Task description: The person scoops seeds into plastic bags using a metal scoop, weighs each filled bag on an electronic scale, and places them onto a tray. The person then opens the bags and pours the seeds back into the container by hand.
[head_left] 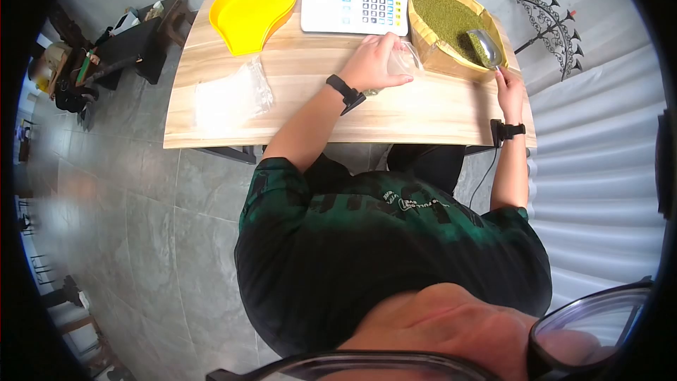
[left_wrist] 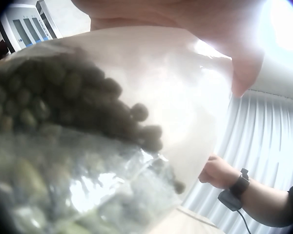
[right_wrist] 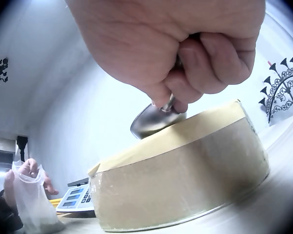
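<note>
My left hand (head_left: pixel 372 63) holds a clear plastic bag (head_left: pixel 405 61) near its mouth, just in front of the scale. Green mung beans (left_wrist: pixel 49 97) fill the lower part of this bag in the left wrist view. In the right wrist view the bag (right_wrist: pixel 35 200) stands upright, its top spread around the left fingers. My right hand (right_wrist: pixel 200 53) grips the handle of a metal scoop (head_left: pixel 484 49). Some beans lie in the scoop, over the near right rim of a large paper-lined container (head_left: pixel 451 63) full of mung beans (head_left: pixel 448 20).
A white digital scale (head_left: pixel 352 10) stands at the back middle of the wooden table (head_left: pixel 303 70). Left of it sits a yellow scoop-shaped tray (head_left: pixel 254 10). Several clear plastic bags (head_left: pixel 233 95) lie at the front left. A white curtain (head_left: pixel 592 155) hangs at the right.
</note>
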